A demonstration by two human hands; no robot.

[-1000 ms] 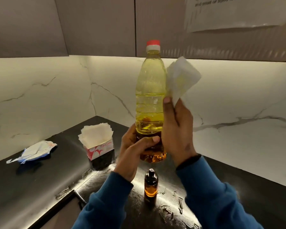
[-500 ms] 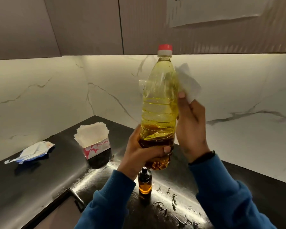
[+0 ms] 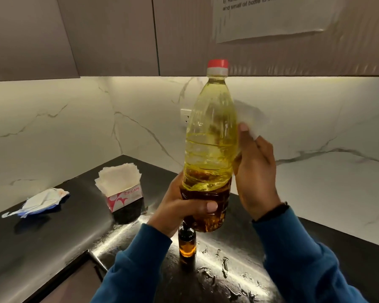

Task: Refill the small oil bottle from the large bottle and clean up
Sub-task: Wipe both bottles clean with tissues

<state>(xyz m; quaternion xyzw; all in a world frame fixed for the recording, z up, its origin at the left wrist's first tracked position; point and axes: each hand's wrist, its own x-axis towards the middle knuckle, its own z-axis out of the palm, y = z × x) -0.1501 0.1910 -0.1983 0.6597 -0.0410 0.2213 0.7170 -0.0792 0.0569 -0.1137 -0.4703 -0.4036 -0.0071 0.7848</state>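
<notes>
L hand gripped tall clear plastic oil bottle w/ red cap low, upright above black counter; R hand pressed white tissue against its right side. Small amber bottle stood beneath; counter right lay open.

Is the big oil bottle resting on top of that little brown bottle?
Cannot tell. In the head view the large bottle is held up by the left hand, which hides the small bottle's top, so no gap or contact shows.

One head-worn camera looks forward and down, close over the countertop corner.
</notes>
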